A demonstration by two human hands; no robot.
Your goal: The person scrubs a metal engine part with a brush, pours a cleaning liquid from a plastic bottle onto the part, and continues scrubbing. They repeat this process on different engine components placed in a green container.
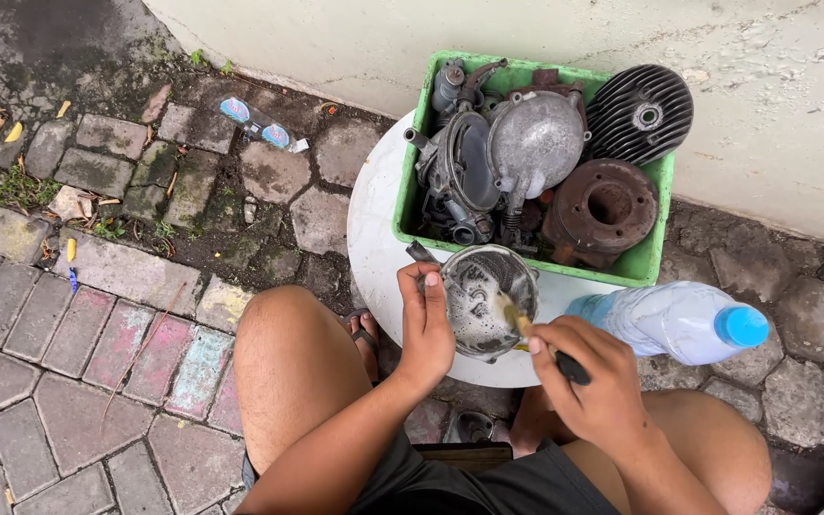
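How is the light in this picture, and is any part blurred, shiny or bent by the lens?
Head view: soft, even daylight with no hard shadows. The left hand, round metal cover and green crate are sharp; the right hand with its brush looks slightly soft. Mild sheen on the plastic bottle. The wide lens bends the paving near the edges.

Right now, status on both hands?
Left hand gripping round metal cover by its rim. Right hand working brush inside it. Plastic bottle lying beside right hand.

Green crate (412, 205) of parts blocks ahead; bottle (679, 319) crowds right; open paving (97, 315) left of knee (288, 334).
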